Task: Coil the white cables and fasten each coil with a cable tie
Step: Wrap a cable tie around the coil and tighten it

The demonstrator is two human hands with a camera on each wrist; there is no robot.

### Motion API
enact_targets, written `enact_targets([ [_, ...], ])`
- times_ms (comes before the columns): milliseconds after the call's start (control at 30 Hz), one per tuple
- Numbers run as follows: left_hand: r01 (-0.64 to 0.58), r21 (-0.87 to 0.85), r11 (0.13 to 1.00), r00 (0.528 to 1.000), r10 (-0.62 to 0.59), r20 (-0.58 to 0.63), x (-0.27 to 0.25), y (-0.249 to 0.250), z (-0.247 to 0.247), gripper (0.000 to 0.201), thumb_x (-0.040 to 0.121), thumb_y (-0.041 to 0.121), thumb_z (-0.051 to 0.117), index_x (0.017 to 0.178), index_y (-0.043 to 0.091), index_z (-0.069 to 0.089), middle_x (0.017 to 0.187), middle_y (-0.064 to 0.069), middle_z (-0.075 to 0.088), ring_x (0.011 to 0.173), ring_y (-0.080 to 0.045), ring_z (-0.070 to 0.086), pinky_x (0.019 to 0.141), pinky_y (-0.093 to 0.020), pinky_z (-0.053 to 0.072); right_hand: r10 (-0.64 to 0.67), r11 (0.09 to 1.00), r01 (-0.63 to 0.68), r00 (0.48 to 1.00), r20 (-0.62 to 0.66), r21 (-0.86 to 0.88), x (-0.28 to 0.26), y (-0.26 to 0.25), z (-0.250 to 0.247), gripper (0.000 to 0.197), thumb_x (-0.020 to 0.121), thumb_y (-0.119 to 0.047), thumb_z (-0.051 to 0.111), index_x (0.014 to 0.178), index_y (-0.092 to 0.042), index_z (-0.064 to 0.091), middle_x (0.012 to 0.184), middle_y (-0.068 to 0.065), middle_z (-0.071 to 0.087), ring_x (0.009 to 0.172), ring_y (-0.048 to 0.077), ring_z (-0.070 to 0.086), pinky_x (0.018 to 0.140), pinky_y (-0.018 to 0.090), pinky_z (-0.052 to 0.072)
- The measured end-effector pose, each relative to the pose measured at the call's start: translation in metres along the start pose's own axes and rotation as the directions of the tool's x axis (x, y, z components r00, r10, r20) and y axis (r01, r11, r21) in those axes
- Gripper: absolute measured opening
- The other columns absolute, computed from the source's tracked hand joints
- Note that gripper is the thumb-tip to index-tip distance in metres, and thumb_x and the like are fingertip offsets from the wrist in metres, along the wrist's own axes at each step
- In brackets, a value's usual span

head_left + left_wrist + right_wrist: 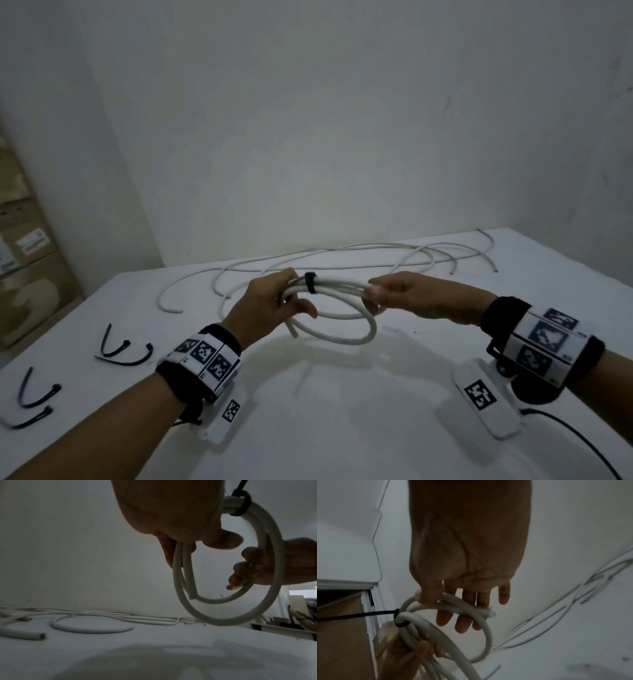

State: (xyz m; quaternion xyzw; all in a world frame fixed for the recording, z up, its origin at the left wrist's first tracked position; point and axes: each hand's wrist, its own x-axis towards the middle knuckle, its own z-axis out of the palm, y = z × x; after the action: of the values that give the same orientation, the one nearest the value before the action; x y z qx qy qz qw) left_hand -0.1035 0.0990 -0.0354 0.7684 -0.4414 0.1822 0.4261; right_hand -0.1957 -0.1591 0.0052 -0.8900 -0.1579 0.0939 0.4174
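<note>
Nearest the viewer, both forearms wear marker-patterned wristbands above the white bench. At the near left edge lie four loose black cable ties, untouched. Above mid-bench the two hands hold a coil of white cable clear of the surface. The left hand grips the coil's left side, fingers curled round the bundled turns. The right hand pinches the opposite side between thumb and fingers. A black cable tie encircles the bundled turns just beside the left hand. Farther back, uncoiled white cables sprawl across the bench toward the grey wall.
</note>
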Motion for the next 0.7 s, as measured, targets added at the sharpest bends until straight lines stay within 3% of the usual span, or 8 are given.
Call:
enact_targets([
  [100, -0.192, 0.175, 0.966, 0.978, 0.175, 0.11, -0.006, -0.015, 0.002, 0.034, 0.074, 0.039, 0.073, 0.074, 0.02, 0.045, 0.064, 0.01, 0.056, 0.056, -0.012, 0.051, 0.048, -0.032, 0.045, 0.065, 0.953, -0.054, 0.998, 0.026, -0.299, 0.002, 0.009, 0.002, 0.029, 0.092, -0.05, 0.045, 0.102, -0.03, 0.064, 0.097, -0.021, 0.06, 0.109, 0.005, 0.054, 0.098, 0.029, 0.039],
  [167, -0.333, 0.298, 0.895, 0.932, 0.263, 0.251, -0.009, -0.027, 0.006, 0.039, 0.075, 0.044, 0.071, 0.078, 0.02, 0.04, 0.067, -0.002, 0.052, 0.057, -0.017, 0.048, 0.045, -0.033, 0.044, 0.075, 0.904, -0.043, 0.995, 0.059, -0.426, 0.007, 0.019, 0.007, 0.02, 0.092, -0.049, 0.048, 0.106, -0.04, 0.06, 0.102, -0.026, 0.056, 0.114, 0.008, 0.05, 0.115, 0.04, 0.022],
  [233, -0.425, 0.371, 0.826, 0.873, 0.265, 0.41, -0.011, -0.036, 0.01, 0.041, 0.076, 0.047, 0.067, 0.082, 0.02, 0.037, 0.071, -0.006, 0.05, 0.057, -0.018, 0.046, 0.042, -0.031, 0.044, 0.048, 0.863, 0.015, 0.993, 0.111, -0.505, 0.011, 0.029, 0.014, 0.028, 0.092, -0.049, 0.048, 0.117, -0.041, 0.058, 0.102, -0.031, 0.05, 0.114, -0.001, 0.046, 0.119, 0.043, 0.005],
  [333, -0.37, 0.394, 0.841, 0.831, 0.109, 0.545, -0.01, -0.038, 0.01, 0.041, 0.074, 0.053, 0.062, 0.084, 0.023, 0.036, 0.084, -0.006, 0.053, 0.066, -0.018, 0.05, 0.046, -0.03, 0.049, 0.044, 0.823, 0.038, 0.99, 0.131, -0.566, 0.016, 0.031, 0.019, 0.034, 0.095, -0.047, 0.046, 0.127, -0.04, 0.055, 0.125, -0.018, 0.051, 0.127, 0.0, 0.039, 0.118, 0.043, -0.001],
  [400, -0.284, 0.442, 0.851, 0.789, -0.055, 0.613, -0.012, -0.034, 0.011, 0.039, 0.077, 0.051, 0.064, 0.097, 0.024, 0.044, 0.112, -0.006, 0.052, 0.085, -0.022, 0.057, 0.063, -0.03, 0.053, 0.04, 0.788, 0.055, 0.989, 0.141, -0.613, 0.021, 0.031, 0.023, 0.034, 0.096, -0.043, 0.046, 0.129, -0.038, 0.054, 0.126, -0.012, 0.053, 0.124, 0.001, 0.041, 0.117, 0.042, 0.0],
  [500, -0.126, 0.514, 0.849, 0.695, -0.294, 0.656, -0.016, -0.032, 0.01, 0.068, 0.082, 0.029, 0.073, 0.139, 0.024, 0.037, 0.156, 0.002, 0.017, 0.132, -0.015, 0.04, 0.093, -0.018, 0.04, 0.08, 0.781, 0.043, 0.983, 0.168, -0.623, 0.027, 0.032, 0.032, 0.036, 0.096, -0.041, 0.049, 0.13, -0.036, 0.055, 0.126, -0.009, 0.057, 0.12, 0.011, 0.05, 0.115, 0.037, 0.021],
  [600, -0.048, 0.541, 0.839, 0.653, -0.384, 0.653, -0.016, -0.03, 0.001, 0.091, 0.084, 0.019, 0.071, 0.152, 0.026, 0.011, 0.162, 0.006, -0.008, 0.145, -0.01, 0.017, 0.107, -0.02, 0.031, 0.12, 0.766, 0.044, 0.97, 0.21, -0.642, 0.034, 0.034, 0.047, 0.038, 0.095, -0.037, 0.052, 0.133, -0.032, 0.054, 0.145, -0.002, 0.044, 0.13, 0.018, 0.045, 0.109, 0.033, 0.034],
  [700, 0.014, 0.629, 0.777, 0.507, -0.548, 0.666, -0.015, -0.025, -0.008, 0.082, 0.091, 0.006, 0.055, 0.153, 0.024, 0.004, 0.162, 0.003, -0.005, 0.147, -0.014, 0.013, 0.113, -0.024, 0.023, 0.102, 0.762, 0.037, 0.979, 0.177, -0.646, 0.04, 0.04, 0.059, 0.04, 0.095, -0.022, 0.054, 0.134, -0.03, 0.052, 0.15, 0.005, 0.037, 0.133, 0.02, 0.041, 0.107, 0.03, 0.036],
])
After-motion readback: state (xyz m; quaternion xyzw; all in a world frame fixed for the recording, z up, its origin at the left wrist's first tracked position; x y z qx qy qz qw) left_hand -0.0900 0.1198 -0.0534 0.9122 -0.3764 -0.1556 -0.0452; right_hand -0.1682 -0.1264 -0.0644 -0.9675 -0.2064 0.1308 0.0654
